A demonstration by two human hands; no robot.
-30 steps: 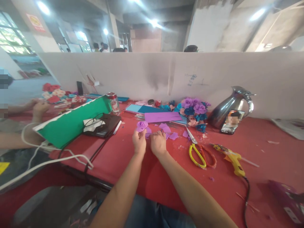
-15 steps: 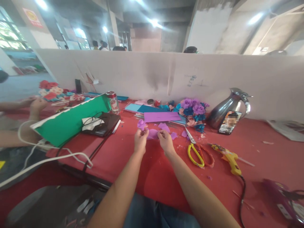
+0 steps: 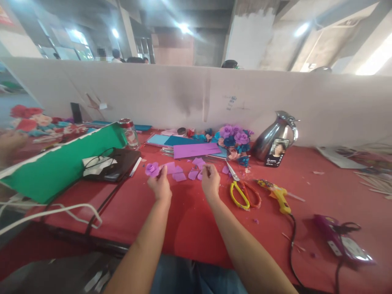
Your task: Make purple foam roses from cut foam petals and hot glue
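Observation:
My left hand (image 3: pixel 161 186) is closed around the base of a purple paper flower (image 3: pixel 152 169), whose curled petals face up at the fingertips. Beside it on the table lie cut purple paper pieces (image 3: pixel 179 175), one partly behind the thumb. My right hand (image 3: pixel 210 181) has its thumb and fingers pinched together, close by more purple petals (image 3: pixel 193 174). Whether a small thing sits in that pinch cannot be made out. Behind both hands a purple paper sheet (image 3: pixel 196 150) lies over blue sheets (image 3: pixel 183 140).
To the right lie scissors (image 3: pixel 240 192) and a yellow glue gun (image 3: pixel 280 198) with a black cord. A phone (image 3: pixel 276 153) leans on a metal jug (image 3: pixel 269 136). Paper flowers (image 3: pixel 235 136) pile up at the back. A green panel (image 3: pixel 67 165), glass jar (image 3: pixel 131 136) and eyeglasses (image 3: pixel 101 159) are left.
My hands have moved apart, the left going left with the flower. Petals on the table between them now show more. The whole view has turned slightly right.

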